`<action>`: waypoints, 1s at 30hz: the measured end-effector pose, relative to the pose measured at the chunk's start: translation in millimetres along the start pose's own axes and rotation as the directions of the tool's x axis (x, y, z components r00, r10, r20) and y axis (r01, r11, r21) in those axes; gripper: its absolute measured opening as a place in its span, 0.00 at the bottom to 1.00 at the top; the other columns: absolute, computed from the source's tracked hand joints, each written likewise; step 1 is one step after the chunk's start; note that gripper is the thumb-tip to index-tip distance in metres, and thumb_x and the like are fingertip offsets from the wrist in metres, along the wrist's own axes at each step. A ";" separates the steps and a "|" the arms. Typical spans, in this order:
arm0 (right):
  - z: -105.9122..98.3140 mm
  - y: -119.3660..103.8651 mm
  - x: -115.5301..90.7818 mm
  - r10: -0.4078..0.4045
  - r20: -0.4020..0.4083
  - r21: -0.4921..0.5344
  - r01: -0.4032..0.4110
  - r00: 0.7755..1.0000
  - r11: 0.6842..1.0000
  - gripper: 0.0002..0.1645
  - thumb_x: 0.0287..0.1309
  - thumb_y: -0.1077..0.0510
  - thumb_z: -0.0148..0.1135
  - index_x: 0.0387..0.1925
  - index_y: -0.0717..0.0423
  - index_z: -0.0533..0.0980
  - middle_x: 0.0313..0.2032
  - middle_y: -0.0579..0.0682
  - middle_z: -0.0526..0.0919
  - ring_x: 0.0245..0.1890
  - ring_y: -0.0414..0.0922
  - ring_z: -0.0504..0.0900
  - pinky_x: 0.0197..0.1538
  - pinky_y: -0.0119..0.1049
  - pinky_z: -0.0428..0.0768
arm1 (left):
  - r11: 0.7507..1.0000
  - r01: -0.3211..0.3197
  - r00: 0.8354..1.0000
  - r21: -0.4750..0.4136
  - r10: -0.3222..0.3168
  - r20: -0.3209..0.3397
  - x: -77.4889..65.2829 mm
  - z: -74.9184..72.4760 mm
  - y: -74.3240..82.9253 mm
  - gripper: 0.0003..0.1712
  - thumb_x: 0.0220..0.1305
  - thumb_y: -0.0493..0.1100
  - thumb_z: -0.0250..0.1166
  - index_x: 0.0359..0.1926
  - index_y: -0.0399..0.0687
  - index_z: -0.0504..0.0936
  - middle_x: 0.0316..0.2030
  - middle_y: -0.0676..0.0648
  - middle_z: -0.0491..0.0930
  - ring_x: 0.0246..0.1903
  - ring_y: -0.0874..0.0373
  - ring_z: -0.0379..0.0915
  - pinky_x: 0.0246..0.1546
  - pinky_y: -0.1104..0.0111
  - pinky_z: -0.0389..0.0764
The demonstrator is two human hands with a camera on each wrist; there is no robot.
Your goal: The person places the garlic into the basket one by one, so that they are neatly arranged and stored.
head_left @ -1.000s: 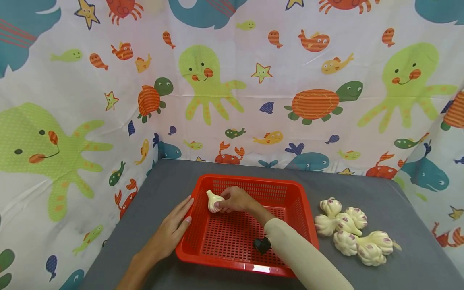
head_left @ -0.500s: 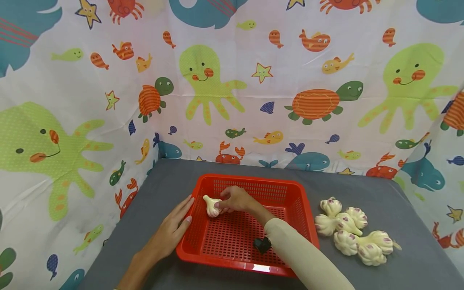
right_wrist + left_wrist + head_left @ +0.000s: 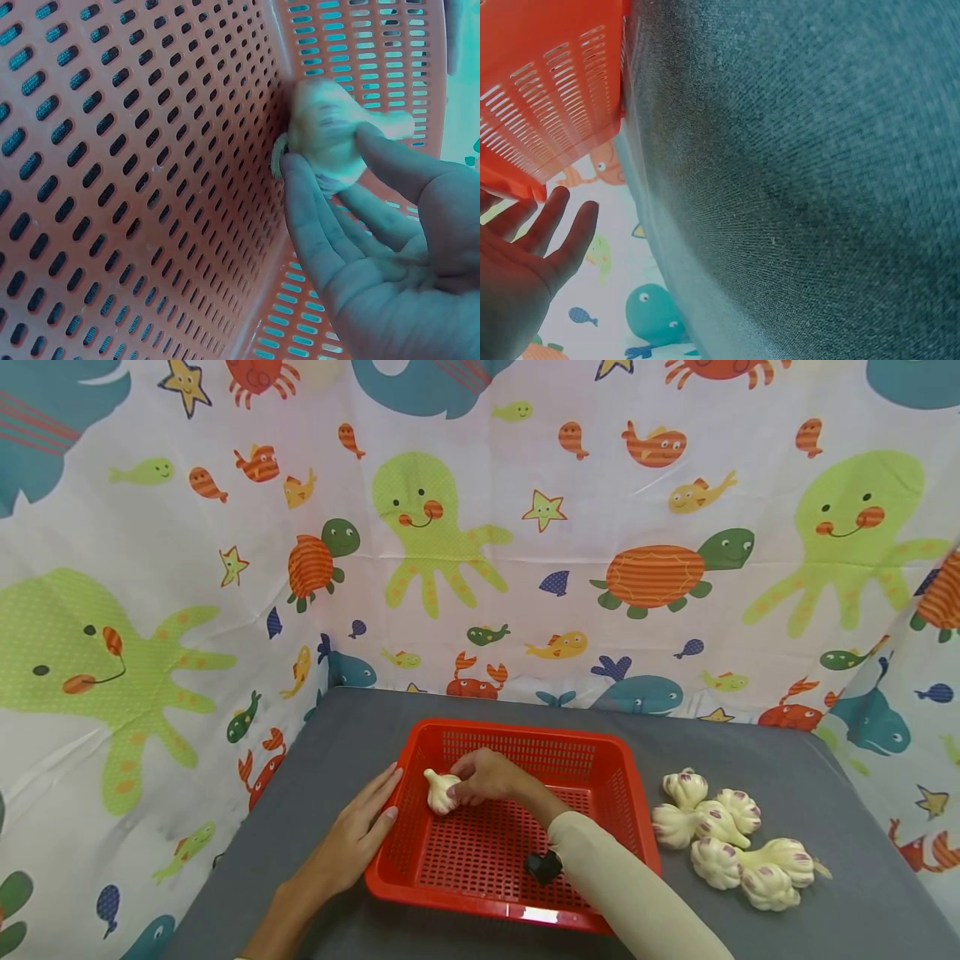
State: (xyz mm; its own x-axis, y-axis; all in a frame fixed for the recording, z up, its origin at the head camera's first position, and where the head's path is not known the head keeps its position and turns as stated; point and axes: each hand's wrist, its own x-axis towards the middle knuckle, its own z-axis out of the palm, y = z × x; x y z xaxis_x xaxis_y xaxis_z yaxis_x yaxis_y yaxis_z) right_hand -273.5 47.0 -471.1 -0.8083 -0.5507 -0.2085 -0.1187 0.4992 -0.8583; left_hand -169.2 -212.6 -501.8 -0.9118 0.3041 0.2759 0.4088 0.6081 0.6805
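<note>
Inside the red plastic basket [image 3: 487, 852], near its left end, is a white garlic bulb [image 3: 441, 793] with purplish streaks. My right hand [image 3: 487, 777] pinches this bulb between thumb and fingers. The right wrist view has the bulb [image 3: 322, 127] low by the slotted basket floor, its stem pointing toward an end wall, with the thumb [image 3: 397, 161] on one side and fingertips on the other. Outside the basket, my left hand [image 3: 352, 831] rests its straight fingers against the left rim. Those fingers [image 3: 574, 236] lie along the rim in the left wrist view.
Several more garlic bulbs [image 3: 716, 822] lie grouped on the grey tabletop [image 3: 600, 703], right of the basket. A black wrist camera [image 3: 542, 867] sits at the right sleeve's underside. A curtain [image 3: 480, 568] printed with sea animals hangs behind and at both sides.
The garlic bulb, upright with its stem raised a second ago, has lowered and tilted left in the right hand, then shifted slightly. The left hand stays on the rim.
</note>
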 end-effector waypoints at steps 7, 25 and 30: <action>1.1 -1.7 -0.2 0.049 -0.090 0.022 -0.048 0.995 0.999 0.19 0.68 0.62 0.71 0.54 0.71 0.80 0.40 0.60 0.89 0.41 0.59 0.92 0.44 0.47 0.90 | 1.000 0.002 1.000 -0.005 -0.002 0.001 0.0 -0.3 -0.1 0.34 0.84 0.49 0.54 0.84 0.51 0.60 0.83 0.49 0.57 0.80 0.45 0.56 0.73 0.39 0.64; -2.3 -2.7 -1.6 0.058 -0.122 -0.018 -0.061 0.991 0.998 0.26 0.65 0.57 0.75 0.57 0.70 0.79 0.39 0.59 0.88 0.39 0.58 0.92 0.43 0.47 0.90 | 1.000 -0.006 1.000 0.001 0.006 -0.002 0.0 -0.4 0.9 0.34 0.84 0.49 0.54 0.83 0.51 0.60 0.83 0.49 0.57 0.80 0.45 0.57 0.72 0.39 0.65; -11.5 -4.8 -7.5 0.036 -0.124 -0.024 -0.039 0.992 0.999 0.30 0.66 0.53 0.75 0.60 0.68 0.79 0.38 0.62 0.88 0.39 0.59 0.89 0.41 0.46 0.89 | 1.000 -0.002 1.000 0.001 0.002 0.000 -0.5 -1.0 0.8 0.34 0.84 0.49 0.55 0.84 0.51 0.60 0.83 0.49 0.57 0.80 0.45 0.56 0.72 0.39 0.65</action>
State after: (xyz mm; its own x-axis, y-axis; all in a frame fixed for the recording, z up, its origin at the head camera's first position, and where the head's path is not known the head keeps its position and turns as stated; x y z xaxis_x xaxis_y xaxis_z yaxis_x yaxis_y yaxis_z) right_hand -273.5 56.4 -460.0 -0.8773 -0.4451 -0.1795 -0.1006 0.5363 -0.8380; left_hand -168.4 -213.0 -500.8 -0.9110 0.3055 0.2770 0.4105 0.6083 0.6793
